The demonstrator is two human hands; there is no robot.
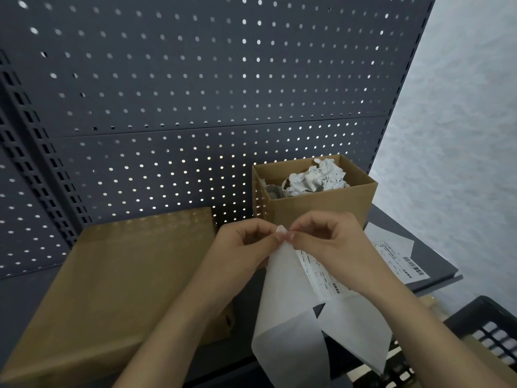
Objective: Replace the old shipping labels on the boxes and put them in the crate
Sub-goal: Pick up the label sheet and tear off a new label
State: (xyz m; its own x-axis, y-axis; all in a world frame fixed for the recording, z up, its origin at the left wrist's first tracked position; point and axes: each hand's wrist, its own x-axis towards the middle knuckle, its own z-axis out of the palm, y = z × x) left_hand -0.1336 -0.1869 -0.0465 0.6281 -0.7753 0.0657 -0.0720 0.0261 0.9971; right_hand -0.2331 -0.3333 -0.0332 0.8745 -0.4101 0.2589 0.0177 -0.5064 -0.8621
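A white shipping label sheet (291, 312) hangs in front of me, its backing curling away below. My left hand (240, 247) and my right hand (330, 242) both pinch its top corner, fingertips almost touching. A large closed cardboard box (117, 281) lies flat on the dark shelf to the left of my hands. The black slotted crate (486, 326) sits low at the right edge, partly cut off.
An open cardboard box (319, 208) holding crumpled old labels (316, 177) stands behind my hands. More printed label sheets (400, 256) lie on the grey shelf (436, 264) at right. A dark pegboard (195, 93) backs the shelf.
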